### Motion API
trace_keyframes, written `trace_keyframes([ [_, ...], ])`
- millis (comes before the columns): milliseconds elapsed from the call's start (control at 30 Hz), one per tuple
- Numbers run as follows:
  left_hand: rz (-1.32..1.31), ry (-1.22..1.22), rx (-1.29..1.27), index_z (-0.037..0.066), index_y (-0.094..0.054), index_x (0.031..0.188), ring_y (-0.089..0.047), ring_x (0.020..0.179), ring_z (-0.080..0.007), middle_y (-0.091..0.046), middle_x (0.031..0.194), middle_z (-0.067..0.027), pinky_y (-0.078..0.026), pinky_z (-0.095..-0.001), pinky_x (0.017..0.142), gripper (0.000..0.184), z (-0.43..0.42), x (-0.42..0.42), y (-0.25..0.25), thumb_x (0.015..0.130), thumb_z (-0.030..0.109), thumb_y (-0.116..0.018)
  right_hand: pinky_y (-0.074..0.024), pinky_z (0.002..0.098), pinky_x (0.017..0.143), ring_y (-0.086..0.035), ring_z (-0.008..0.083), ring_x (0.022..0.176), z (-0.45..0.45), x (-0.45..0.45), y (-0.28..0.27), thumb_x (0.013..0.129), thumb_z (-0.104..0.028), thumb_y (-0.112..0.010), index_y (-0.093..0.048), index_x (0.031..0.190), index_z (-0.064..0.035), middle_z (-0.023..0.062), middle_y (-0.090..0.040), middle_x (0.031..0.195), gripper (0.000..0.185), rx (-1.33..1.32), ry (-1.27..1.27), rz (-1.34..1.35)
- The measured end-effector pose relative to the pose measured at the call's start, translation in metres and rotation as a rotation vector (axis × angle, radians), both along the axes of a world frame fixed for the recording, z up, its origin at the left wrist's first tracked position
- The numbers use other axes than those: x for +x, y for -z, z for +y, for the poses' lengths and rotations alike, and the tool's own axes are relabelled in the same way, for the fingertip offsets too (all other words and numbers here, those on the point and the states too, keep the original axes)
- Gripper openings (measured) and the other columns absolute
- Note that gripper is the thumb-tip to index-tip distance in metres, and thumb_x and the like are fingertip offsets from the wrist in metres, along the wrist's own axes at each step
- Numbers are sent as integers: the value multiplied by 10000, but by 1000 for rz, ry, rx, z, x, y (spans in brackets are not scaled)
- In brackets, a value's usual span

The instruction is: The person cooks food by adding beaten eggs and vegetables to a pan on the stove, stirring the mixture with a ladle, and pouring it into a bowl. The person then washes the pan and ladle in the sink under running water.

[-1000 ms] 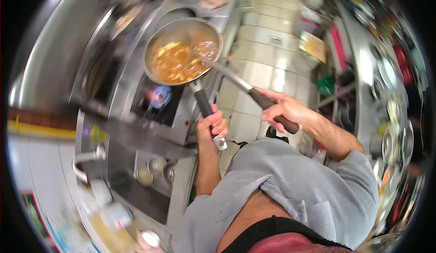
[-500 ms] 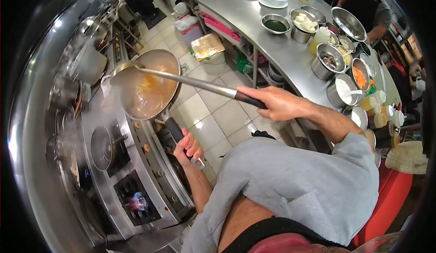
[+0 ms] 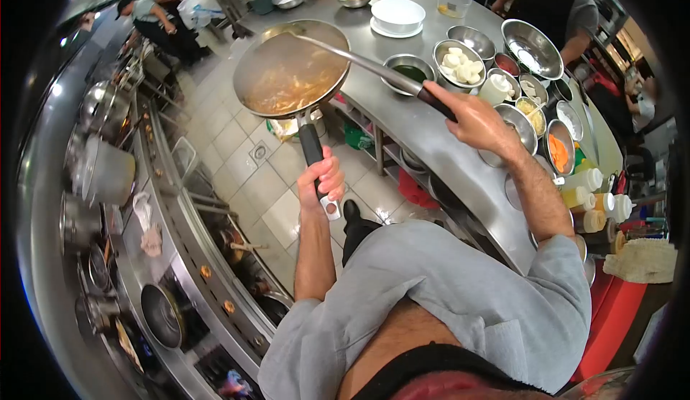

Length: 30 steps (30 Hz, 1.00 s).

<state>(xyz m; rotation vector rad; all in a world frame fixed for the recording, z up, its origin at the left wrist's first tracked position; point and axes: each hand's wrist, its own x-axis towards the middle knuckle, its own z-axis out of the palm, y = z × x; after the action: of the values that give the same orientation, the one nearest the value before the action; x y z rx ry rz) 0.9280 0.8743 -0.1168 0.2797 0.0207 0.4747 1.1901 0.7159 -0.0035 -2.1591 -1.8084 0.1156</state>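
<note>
My left hand (image 3: 323, 178) is wrapped round the black handle of a deep frying pan (image 3: 250, 66), held up over the tiled floor beside the counter. Brown, saucy food (image 3: 291, 92) steams inside it. Closed on the dark grip of a long metal ladle (image 3: 359, 60), my right hand (image 3: 474, 118) stretches the index finger along the handle. The ladle's head reaches into the far side of the pan, blurred by steam. Beyond the pan, a white bowl (image 3: 399, 15) stands on a white plate, and a steel bowl of green liquid (image 3: 407, 74) sits partly behind the ladle.
On the right, the steel counter (image 3: 381, 120) carries several bowls of ingredients and squeeze bottles (image 3: 589, 178). Along the left runs the stove, with an empty black pan (image 3: 162, 315) and a lit burner (image 3: 233, 384). Co-workers (image 3: 550, 19) stand across the counter and at the far left.
The pan has moved from beside the stove up and right to the counter's edge, its handle still in my left hand. The ladle has gone with it. My view has turned toward the counter.
</note>
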Motion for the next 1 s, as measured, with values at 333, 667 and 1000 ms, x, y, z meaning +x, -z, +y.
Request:
trace_keyframes([
  [333, 108, 289, 146, 97, -443, 842, -353, 401, -56, -354, 577, 27, -363, -238, 326, 82, 155, 117, -17, 826, 43, -502, -474, 434, 722, -595, 341, 851, 95, 65, -19, 723, -41, -528, -374, 1314, -181, 170, -615, 930, 627, 93, 336, -157],
  [667, 244, 413, 253, 108, -445, 813, -368, 398, -60, -356, 561, 32, -355, -242, 321, 128, 241, 218, -24, 794, 37, -550, -468, 421, 720, -592, 334, 844, 152, 125, -40, 692, -28, -539, -412, 1314, -220, 138, -611, 981, 663, -35, 531, -230],
  [1000, 293, 405, 378, 101, -455, 817, -381, 404, -74, -382, 565, 15, -360, -257, 328, 126, 267, 272, -19, 795, 18, -547, -474, 410, 693, -596, 313, 818, 150, 167, -27, 733, -44, -560, -416, 1318, -233, 129, -605, 974, 631, -68, 488, -236],
])
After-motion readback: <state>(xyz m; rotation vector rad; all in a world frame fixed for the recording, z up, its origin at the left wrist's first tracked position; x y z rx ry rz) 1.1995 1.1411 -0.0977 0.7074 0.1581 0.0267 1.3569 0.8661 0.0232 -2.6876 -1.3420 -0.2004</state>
